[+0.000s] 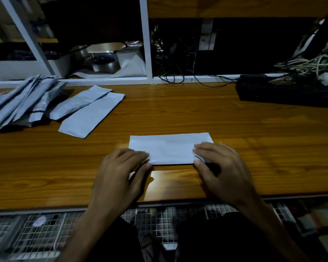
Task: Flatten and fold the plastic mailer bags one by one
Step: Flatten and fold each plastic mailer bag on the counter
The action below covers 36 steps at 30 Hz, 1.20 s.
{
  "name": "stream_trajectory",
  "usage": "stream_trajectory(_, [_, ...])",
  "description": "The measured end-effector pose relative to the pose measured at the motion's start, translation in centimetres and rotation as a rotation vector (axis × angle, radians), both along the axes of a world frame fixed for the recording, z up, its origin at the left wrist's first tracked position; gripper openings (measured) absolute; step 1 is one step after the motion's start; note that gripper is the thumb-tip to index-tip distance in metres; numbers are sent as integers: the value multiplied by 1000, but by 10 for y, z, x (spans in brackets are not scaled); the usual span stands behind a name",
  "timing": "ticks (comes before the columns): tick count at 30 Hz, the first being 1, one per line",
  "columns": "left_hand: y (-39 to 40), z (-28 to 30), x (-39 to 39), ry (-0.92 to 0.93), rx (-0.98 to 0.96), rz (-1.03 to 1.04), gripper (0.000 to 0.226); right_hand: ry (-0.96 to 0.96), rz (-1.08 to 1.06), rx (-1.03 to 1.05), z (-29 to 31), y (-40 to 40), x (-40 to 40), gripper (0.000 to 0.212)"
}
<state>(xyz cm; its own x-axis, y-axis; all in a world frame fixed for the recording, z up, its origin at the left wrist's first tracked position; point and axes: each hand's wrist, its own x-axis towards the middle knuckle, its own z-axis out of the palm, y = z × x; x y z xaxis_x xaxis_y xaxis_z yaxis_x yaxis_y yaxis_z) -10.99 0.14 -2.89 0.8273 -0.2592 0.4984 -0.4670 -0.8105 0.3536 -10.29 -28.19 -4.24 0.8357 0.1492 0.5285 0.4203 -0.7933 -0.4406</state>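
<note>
The folded mailer bag (170, 148) lies flat on the table (197, 114). The left hand (119, 176) and right hand (222, 171) pinch its near corners, fingers curled.

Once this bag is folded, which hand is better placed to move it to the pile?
Probably the left hand. It is on the bag's left end, and the pile lies far left on the table. The right hand would have to cross over.

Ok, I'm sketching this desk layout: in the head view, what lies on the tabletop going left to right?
Heap of mailer bags → two folded mailers → left hand → white mailer being folded → right hand → black box at the far right.
</note>
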Motion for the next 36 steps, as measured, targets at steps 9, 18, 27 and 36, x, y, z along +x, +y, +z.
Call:
stream_trajectory(9, [-73,13,35,146,4,51,24,279,-47,-243,16,60,34,48])
stream_trajectory(18, [-81,1,40,328,101,7,64,187,-42,-339,-16,68,23,66])
stream_trajectory(27, [-78,-11,44,344,211,7,67,208,-101,-297,-17,70,26,66])
stream_trajectory(36, [-78,-10,43,353,304,59,90,212,-138,-326,-15,71,25,67])
